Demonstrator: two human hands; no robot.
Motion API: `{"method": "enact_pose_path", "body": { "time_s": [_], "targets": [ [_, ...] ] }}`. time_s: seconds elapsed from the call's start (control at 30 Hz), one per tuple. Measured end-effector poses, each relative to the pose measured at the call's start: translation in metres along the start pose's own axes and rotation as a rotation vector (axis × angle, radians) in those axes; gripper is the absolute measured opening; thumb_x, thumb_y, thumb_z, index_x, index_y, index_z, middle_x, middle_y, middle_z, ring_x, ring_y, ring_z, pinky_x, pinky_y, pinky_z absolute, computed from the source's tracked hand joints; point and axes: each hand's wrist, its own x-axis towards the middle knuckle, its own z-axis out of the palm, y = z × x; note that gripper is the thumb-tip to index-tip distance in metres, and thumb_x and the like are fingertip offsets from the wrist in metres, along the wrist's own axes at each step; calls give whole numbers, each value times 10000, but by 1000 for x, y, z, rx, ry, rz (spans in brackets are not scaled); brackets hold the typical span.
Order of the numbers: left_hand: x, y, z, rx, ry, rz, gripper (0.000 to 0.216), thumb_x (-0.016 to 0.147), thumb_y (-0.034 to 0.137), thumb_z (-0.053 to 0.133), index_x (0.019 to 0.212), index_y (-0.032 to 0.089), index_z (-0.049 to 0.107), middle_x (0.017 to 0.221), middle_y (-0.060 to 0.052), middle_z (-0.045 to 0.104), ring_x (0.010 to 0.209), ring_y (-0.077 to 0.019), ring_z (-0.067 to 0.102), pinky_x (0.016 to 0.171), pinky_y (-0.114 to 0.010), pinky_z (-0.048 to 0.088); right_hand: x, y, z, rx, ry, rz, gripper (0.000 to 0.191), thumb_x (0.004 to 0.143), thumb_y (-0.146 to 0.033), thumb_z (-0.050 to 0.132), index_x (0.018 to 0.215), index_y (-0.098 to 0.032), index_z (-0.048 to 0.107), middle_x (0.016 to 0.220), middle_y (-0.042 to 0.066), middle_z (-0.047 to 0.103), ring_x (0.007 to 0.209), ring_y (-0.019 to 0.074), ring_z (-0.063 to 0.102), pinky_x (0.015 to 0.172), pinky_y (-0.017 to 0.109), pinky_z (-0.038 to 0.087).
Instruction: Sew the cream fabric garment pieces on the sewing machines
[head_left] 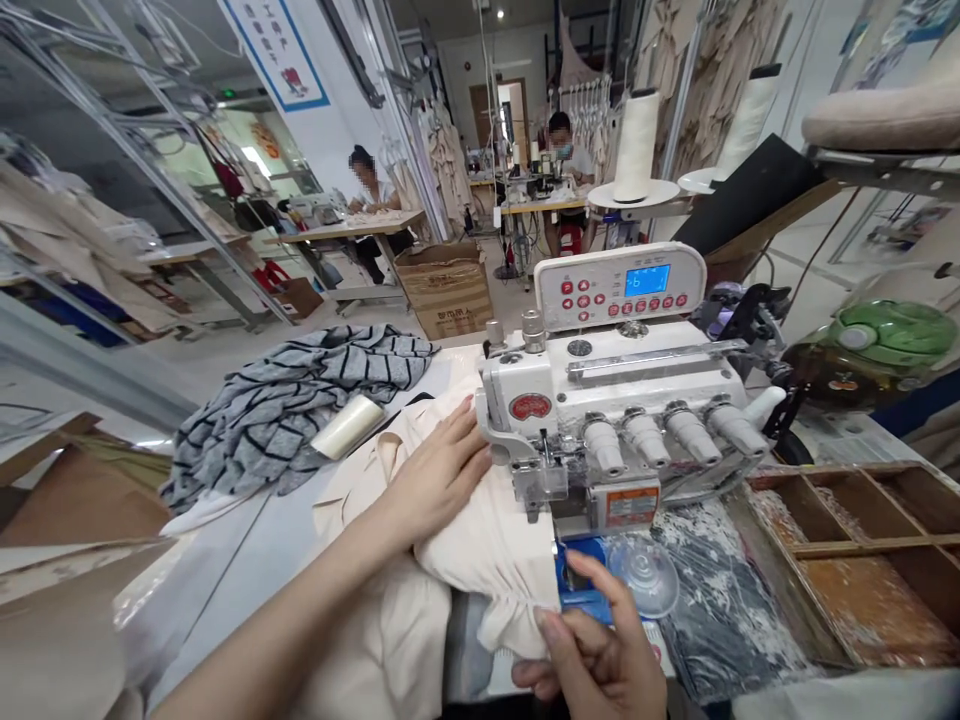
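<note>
Cream fabric (480, 530) with a gathered edge lies across the table and runs under the presser foot of a white overlock sewing machine (637, 390). My left hand (442, 470) rests flat on this fabric, just left of the machine head, its fingers stretched out. Near the front, my right hand (600, 640) pinches the gathered edge between thumb and fingers, with the index finger raised towards the needle area. A blue part and a clear round plastic dish (645, 575) sit beside that hand. The needle itself cannot be made out.
Left of the fabric are a grey striped cloth (300, 400) and a cream thread roll (349, 427). A wooden compartment tray (862, 560) holds lint on the right. Thread cones (636, 145) stand behind the machine. Beyond a cardboard box (446, 290), two people sit at sewing tables.
</note>
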Motion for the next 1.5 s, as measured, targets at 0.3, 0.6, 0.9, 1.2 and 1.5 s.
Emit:
{"method": "enact_pose_path", "body": {
  "time_s": [0.3,0.6,0.9,1.2,1.5],
  "targets": [
    [-41,44,-11,-207,207,236,209,932,160,436,980,177,638,871,-88,697,803,-204,638,742,-329,547,11,-8,10,46,-36,-110,598,800,-487,747,1262,-204,496,660,-22,727,490,127,685,487,170,539],
    [-53,42,0,-304,173,271,332,901,112,513,1156,241,682,984,-77,648,933,-203,599,931,-433,516,32,-12,5,-281,-166,-487,159,926,-297,637,1062,-216,652,634,-42,724,455,113,683,481,142,570],
    [-49,36,-4,-455,189,396,410,791,5,509,1112,208,665,982,-60,761,981,-189,706,1016,-394,503,48,-22,-23,-1036,-246,-1451,266,937,-59,515,1174,-84,633,861,87,783,639,146,735,568,234,549],
    [-35,21,-10,-542,127,375,409,803,29,495,1070,227,731,969,-77,773,984,-223,697,922,-407,558,52,-21,-16,-1059,-238,-1403,415,987,-109,470,1400,-77,485,735,49,748,501,123,670,495,231,496],
    [-27,11,-9,-508,75,338,361,826,70,469,986,204,764,943,-65,778,884,-200,699,898,-398,553,62,-19,-16,-1027,-257,-1388,590,957,-70,511,1519,-85,330,869,83,771,574,140,696,534,255,513]
  ]
}}
